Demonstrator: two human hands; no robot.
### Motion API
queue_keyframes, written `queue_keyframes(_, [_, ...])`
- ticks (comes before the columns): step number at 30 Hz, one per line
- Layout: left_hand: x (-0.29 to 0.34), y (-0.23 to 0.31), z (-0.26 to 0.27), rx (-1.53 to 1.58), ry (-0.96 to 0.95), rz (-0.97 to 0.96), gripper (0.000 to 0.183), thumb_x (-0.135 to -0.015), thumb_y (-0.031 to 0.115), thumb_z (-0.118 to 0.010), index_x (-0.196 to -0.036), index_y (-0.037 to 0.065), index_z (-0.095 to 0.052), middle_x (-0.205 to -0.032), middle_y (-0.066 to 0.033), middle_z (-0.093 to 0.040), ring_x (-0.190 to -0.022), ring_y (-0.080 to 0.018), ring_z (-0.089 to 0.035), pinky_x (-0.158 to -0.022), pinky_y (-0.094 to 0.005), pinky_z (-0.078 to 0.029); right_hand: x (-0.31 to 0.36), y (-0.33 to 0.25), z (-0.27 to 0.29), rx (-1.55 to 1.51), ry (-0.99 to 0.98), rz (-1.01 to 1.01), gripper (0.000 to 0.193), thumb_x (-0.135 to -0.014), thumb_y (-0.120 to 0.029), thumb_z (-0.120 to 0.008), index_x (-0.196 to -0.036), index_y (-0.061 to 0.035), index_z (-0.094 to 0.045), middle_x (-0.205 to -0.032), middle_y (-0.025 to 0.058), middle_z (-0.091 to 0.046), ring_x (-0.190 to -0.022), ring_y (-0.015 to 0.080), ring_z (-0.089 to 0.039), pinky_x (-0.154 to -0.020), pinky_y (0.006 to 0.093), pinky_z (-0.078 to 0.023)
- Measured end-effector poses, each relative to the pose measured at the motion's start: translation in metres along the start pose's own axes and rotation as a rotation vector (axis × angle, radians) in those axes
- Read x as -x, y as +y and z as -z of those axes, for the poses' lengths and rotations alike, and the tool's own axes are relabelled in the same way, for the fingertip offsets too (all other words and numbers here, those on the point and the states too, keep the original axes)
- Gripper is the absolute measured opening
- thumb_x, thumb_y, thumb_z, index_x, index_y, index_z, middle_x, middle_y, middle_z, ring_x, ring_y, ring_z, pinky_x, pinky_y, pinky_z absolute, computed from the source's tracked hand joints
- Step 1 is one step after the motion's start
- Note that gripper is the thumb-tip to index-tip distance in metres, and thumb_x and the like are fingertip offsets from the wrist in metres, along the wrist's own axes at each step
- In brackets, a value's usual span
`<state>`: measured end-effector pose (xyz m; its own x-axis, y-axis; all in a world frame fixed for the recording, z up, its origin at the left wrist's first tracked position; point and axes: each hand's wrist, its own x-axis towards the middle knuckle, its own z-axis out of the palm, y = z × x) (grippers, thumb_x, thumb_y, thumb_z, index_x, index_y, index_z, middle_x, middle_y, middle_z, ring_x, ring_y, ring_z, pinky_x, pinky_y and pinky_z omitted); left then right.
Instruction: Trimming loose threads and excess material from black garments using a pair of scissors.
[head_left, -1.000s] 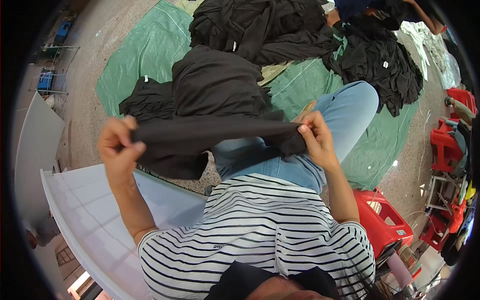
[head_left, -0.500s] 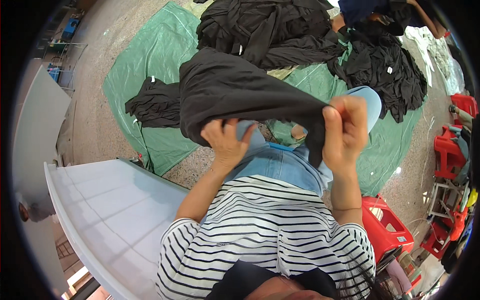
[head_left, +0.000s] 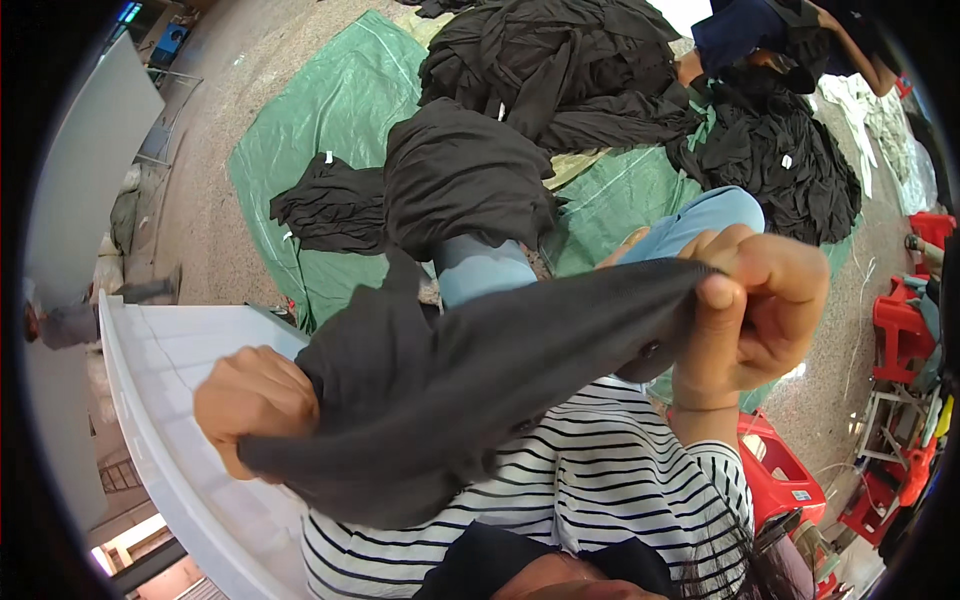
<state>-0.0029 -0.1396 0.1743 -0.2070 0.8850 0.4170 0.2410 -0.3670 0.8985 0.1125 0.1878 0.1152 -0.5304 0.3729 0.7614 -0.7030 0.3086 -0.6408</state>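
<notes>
The dark cloth (head_left: 480, 370) is pinched at one end by the right grip (head_left: 768, 302), thumb against fingers, and clasped at the other by the left grip (head_left: 258, 402). Spread between both, it is likely light, soft and floppy, best taken by its edges. Beyond the grips, similar fabric (head_left: 465, 170) is draped over a denim-clad leg (head_left: 485, 272).

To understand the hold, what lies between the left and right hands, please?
In the head view, dark cloth stretches between the left hand and the right hand.
</notes>
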Motion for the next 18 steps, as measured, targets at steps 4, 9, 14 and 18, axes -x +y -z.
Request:
queue_keyframes(4, [-0.050,-0.016,-0.007,-0.166,0.403,0.626,0.025,-0.075,0.014,-0.066,-0.088,-0.007,-0.064,-0.079,-0.0130,-0.067,-0.075,-0.0165,-0.063,-0.071,-0.0282,-0.048,-0.030,0.021,0.003,0.297,-0.071,-0.017,0.016,-0.075,0.000,-0.076,-0.080,-0.0006,-0.062,-0.068,0.0005,-0.059,-0.053,0.0031,-0.047,-0.049,0.0167,-0.036])
queue_keyframes(9, [-0.023,-0.141,0.010,-0.960,0.198,0.467,0.034,-0.084,0.018,-0.068,-0.115,0.003,-0.062,-0.118,-0.0138,-0.062,-0.114,-0.0298,-0.054,-0.098,-0.0380,-0.042,-0.012,0.078,-0.017,0.436,-0.393,-0.135,0.020,-0.081,-0.016,-0.074,-0.079,-0.0064,-0.057,-0.058,0.0065,-0.055,-0.047,0.0204,-0.054,-0.047,0.0299,-0.042])
queue_keyframes(14, [-0.066,-0.189,-0.023,-0.676,0.304,0.241,0.027,-0.083,0.018,-0.070,-0.101,-0.001,-0.062,-0.094,-0.0134,-0.063,-0.088,-0.0309,-0.060,-0.079,-0.0365,-0.048,-0.022,0.115,-0.022,0.563,-0.342,-0.004,0.022,-0.082,-0.022,-0.074,-0.079,-0.0091,-0.056,-0.055,0.0077,-0.054,-0.048,0.0261,-0.056,-0.045,0.0340,-0.041])
queue_keyframes(18, [-0.072,-0.215,-0.027,-0.405,0.353,0.420,0.022,-0.087,0.016,-0.069,-0.085,-0.004,-0.062,-0.071,-0.0037,-0.058,-0.063,-0.0131,-0.047,-0.061,-0.0258,-0.041,-0.039,0.143,-0.023,0.650,-0.317,-0.002,0.023,-0.082,-0.026,-0.073,-0.079,-0.0099,-0.058,-0.052,0.0059,-0.052,-0.043,0.0251,-0.053,-0.043,0.0337,-0.040])
